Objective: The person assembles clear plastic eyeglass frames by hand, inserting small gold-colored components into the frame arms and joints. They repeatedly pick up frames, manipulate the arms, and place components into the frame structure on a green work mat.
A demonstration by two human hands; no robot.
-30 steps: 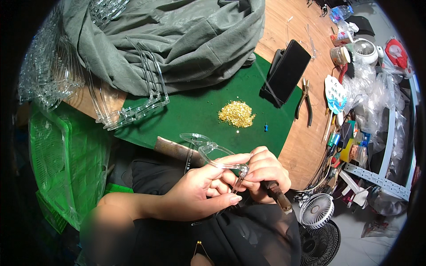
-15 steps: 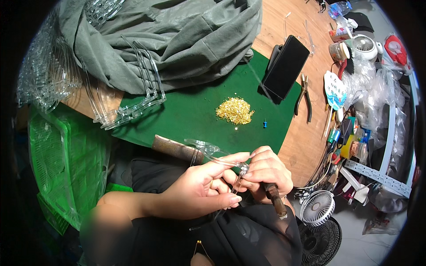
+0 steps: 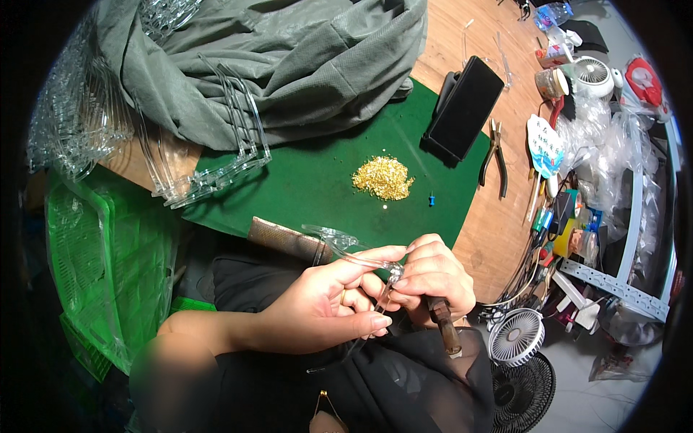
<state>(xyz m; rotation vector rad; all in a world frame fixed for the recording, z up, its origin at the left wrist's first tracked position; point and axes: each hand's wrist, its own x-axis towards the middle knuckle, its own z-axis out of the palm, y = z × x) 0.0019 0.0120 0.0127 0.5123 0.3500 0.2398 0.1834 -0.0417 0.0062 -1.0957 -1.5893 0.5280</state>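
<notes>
Our left hand (image 3: pixel 314 307) grasps the spectacle frame (image 3: pixel 338 241), likely light, fragile, best held hinge-side; our right hand (image 3: pixel 434 278), a tool (image 3: pixel 445 326).

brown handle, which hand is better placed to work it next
Right, most likely: the right hand is wrapped around the brown handle, its fingertips by the clear frame's hinge. The left hand is occupied holding the frame.
</notes>
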